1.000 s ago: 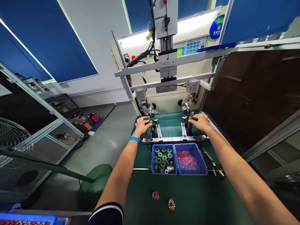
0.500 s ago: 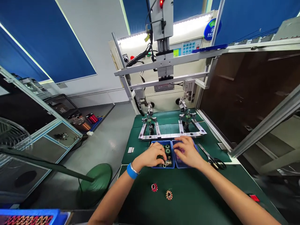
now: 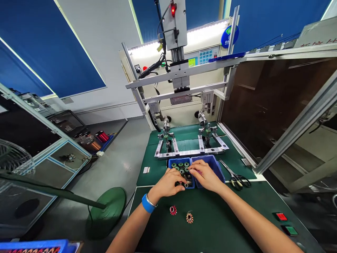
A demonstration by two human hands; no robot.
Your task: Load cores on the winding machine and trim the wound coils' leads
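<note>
On the green mat [image 3: 216, 221] | your left hand [image 3: 168, 184] and right hand [image 3: 204, 175] curl over the blue plastic bin [image 3: 172, 161] of green-toothed cores [image 3: 182, 167], hold unclear | two copper-wound cores [image 3: 173, 210] lie done, more binned

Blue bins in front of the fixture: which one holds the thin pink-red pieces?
The right-hand bin, beside the scissors and under the right hand. The left-hand bin holds green-and-black slotted cores instead.

Factory workshop, coil winding machine [image 3: 184, 114], green workbench [image 3: 210, 218], copper wire spools [image 3: 89, 144]
</note>
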